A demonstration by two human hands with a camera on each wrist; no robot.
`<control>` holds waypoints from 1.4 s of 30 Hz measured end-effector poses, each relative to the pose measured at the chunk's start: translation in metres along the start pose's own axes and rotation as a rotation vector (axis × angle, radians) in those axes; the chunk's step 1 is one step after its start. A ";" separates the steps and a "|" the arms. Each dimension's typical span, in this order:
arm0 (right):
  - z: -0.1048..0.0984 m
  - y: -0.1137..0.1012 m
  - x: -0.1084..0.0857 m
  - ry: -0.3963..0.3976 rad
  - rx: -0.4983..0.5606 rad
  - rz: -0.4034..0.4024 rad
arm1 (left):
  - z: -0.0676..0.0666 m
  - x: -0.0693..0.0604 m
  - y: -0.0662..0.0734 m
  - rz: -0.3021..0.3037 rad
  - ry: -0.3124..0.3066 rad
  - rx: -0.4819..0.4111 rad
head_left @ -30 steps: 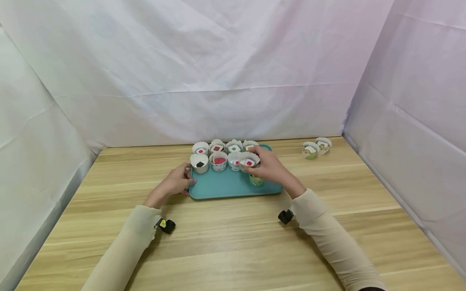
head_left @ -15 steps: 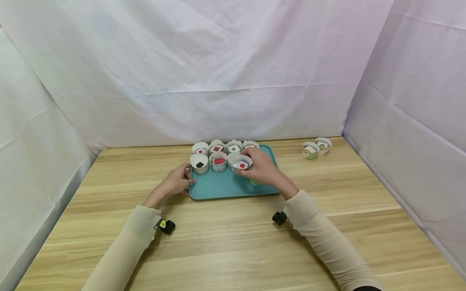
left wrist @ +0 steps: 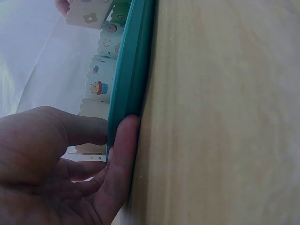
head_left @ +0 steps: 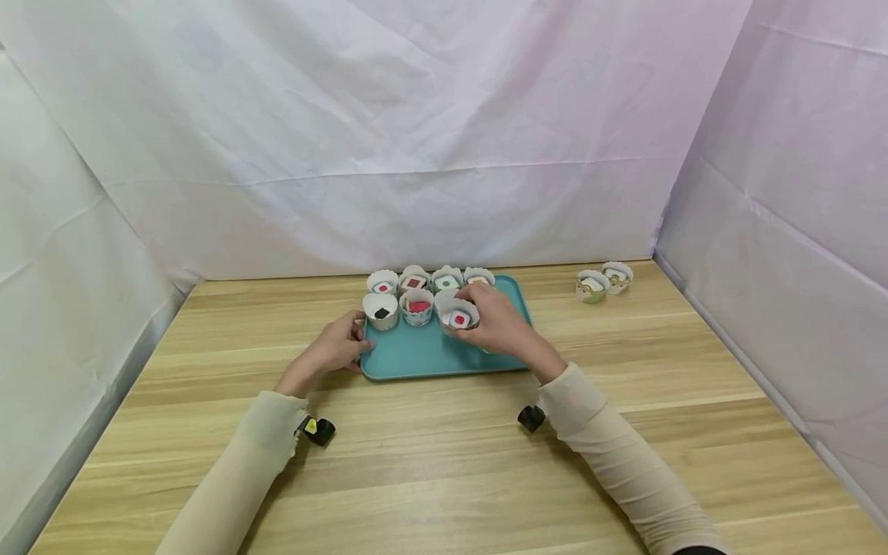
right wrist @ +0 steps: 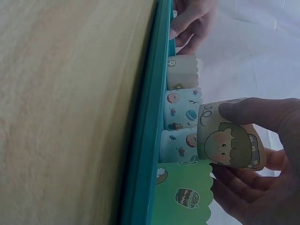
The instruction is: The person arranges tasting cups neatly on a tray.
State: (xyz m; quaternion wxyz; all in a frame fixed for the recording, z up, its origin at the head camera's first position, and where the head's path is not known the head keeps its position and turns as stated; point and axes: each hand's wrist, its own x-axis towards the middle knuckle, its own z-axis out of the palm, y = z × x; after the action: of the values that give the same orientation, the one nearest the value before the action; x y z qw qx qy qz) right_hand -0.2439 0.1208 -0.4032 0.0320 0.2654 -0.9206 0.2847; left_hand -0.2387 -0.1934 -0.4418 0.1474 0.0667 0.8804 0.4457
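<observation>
My left hand (head_left: 334, 345) pinches the left end of a teal tray (head_left: 409, 359); in the left wrist view the thumb lies over its rim and a finger under it. My right hand (head_left: 498, 322) grips a paper baking cup (right wrist: 225, 138) with a cartoon face, raised just above the other cups. A white piece with a red mark lies inside it. On the tray a back row of cups stands behind a front row, with a cup holding a black piece (head_left: 380, 322) and one with red contents (head_left: 417, 314). A green cup (right wrist: 185, 197) is mostly hidden by my right hand in the head view.
Two more paper cups, one greenish (head_left: 591, 287) and one behind it (head_left: 617, 277), stand on the wooden table (head_left: 430, 462) at the back right. White cloth (head_left: 416, 154) hangs behind the table and along both sides.
My right hand has moved a little left with the held cup, from over the green cup to over the front row's right part, and then nearly stopped. The left hand has stayed on the tray.
</observation>
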 end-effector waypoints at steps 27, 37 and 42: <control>0.001 -0.002 -0.002 -0.064 -0.051 0.002 | 0.000 0.000 -0.001 0.008 -0.002 -0.006; 0.007 -0.003 -0.001 -0.119 -0.112 0.026 | 0.000 0.001 -0.001 -0.009 0.001 0.002; 0.010 -0.003 -0.001 -0.126 -0.126 0.049 | 0.001 0.001 -0.001 -0.007 0.002 -0.005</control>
State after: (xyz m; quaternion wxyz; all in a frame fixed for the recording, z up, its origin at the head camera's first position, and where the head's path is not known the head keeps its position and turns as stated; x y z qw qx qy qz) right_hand -0.2403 0.1137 -0.4099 -0.0161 0.2578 -0.9430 0.2098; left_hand -0.2392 -0.1933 -0.4428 0.1482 0.0627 0.8796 0.4476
